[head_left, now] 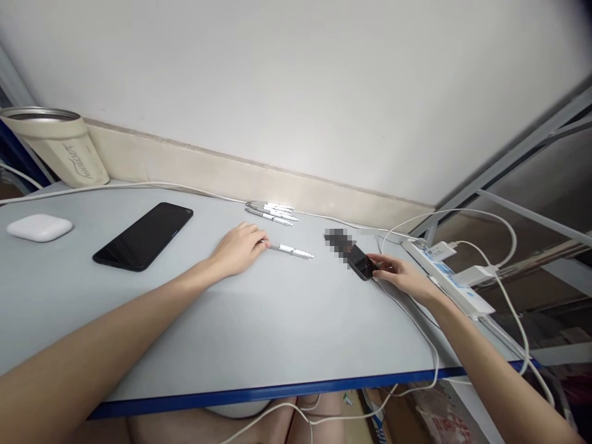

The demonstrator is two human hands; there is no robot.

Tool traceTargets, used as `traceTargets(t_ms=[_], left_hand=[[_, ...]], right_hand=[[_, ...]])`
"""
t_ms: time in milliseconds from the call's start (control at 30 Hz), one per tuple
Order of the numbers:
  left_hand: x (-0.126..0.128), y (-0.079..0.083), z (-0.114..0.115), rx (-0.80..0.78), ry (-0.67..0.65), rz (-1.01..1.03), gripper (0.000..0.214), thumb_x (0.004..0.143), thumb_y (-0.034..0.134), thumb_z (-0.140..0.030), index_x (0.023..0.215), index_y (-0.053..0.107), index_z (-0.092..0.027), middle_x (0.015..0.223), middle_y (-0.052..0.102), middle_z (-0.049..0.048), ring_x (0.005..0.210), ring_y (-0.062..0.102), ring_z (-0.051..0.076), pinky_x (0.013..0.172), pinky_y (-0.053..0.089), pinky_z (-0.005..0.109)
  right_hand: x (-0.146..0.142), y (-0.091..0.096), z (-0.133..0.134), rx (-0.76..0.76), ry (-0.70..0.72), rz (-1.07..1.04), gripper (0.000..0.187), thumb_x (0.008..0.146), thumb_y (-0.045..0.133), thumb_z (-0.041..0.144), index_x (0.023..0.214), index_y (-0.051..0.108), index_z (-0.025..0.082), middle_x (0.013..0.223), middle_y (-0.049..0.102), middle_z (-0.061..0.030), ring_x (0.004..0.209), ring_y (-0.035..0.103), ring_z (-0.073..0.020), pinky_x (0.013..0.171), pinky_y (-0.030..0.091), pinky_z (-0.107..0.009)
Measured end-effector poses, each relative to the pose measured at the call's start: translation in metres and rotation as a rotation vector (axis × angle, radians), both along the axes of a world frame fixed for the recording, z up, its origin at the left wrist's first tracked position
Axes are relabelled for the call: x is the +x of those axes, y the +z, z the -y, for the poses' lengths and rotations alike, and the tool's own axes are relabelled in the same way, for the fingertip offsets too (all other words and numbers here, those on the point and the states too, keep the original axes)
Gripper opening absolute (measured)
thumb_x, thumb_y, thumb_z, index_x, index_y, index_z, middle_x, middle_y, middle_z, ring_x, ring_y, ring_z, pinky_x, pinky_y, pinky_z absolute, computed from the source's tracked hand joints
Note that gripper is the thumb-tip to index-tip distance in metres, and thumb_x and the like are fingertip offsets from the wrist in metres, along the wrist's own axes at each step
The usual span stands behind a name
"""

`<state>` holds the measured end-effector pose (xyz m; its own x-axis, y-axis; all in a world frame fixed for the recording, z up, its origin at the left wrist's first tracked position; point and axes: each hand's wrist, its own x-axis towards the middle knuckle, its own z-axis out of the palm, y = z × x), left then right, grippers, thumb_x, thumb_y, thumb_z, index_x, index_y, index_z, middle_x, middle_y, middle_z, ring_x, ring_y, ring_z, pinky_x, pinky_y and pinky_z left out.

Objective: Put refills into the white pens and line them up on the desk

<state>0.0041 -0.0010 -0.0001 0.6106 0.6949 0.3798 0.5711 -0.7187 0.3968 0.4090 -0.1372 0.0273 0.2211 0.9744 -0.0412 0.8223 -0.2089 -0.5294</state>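
Grey tabletop (259, 327): white pen (290, 250) pinched by the left hand (238, 250), tip aimed right. Black phone (362, 265) gripped by the right hand (401, 277).

An earbud case (39, 227) lies left of a smartphone (142, 237), pens (271, 213) further right.

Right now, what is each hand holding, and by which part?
The left hand appears to hold the white pen by its end nearest the hand; the right hand grips the small black device by its right end.

Left hand (238, 250) on pen (291, 250), right (402, 277) on phone (361, 262)
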Motion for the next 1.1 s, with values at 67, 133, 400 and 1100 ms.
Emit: traceTargets(t_ms=[67, 133, 400, 1100], left_hand=[[0.0, 0.0, 0.0, -0.001, 0.0, -0.003, 0.027, 0.093, 0.038, -0.036, 0.09, 0.063, -0.025, 0.089, 0.061, 0.0024, 0.088, 0.051, 0.02, 0.072, 0.039, 0.031], [0.0, 0.001, 0.001, 0.002, -0.003, 0.002, 0.027, 0.093, 0.038, -0.036, 0.091, 0.063, -0.025, 0.09, 0.061, 0.0026, 0.089, 0.051, 0.02, 0.073, 0.039, 0.031], [-0.002, 0.001, -0.001, -0.001, -0.018, 0.013, 0.03, 0.093, 0.038, -0.038, 0.091, 0.063, -0.023, 0.09, 0.06, 0.0035, 0.088, 0.05, 0.02, 0.073, 0.039, 0.032], [-0.001, 0.001, -0.001, -0.014, -0.021, 0.019, 0.029, 0.093, 0.038, -0.038, 0.091, 0.063, -0.024, 0.09, 0.061, 0.003, 0.088, 0.05, 0.02, 0.073, 0.04, 0.032]], right_hand=[[-0.003, -0.002, -0.002, 0.037, -0.013, 0.01, 0.048, 0.073, 0.061, 0.041, 0.118, 0.062, 0.022, 0.08, 0.064, -0.0037, 0.069, 0.057, -0.0185, 0.065, 0.045, -0.033], [-0.006, -0.004, -0.004, 0.072, -0.048, 0.016, 0.045, 0.073, 0.061, 0.043, 0.112, 0.063, 0.021, 0.08, 0.064, -0.0038, 0.067, 0.056, -0.0174, 0.062, 0.045, -0.031], [-0.007, -0.009, -0.01, 0.087, -0.098, 0.002, 0.045, 0.072, 0.061, 0.048, 0.107, 0.064, 0.019, 0.086, 0.067, -0.0044, 0.072, 0.06, -0.0175, 0.066, 0.045, -0.029], [-0.045, 0.001, -0.031, 0.051, -0.188, 0.061, 0.067, 0.072, 0.057, 0.061, 0.124, 0.052, 0.019, 0.098, 0.065, -0.0087, 0.078, 0.064, -0.021, 0.066, 0.05, -0.031]])
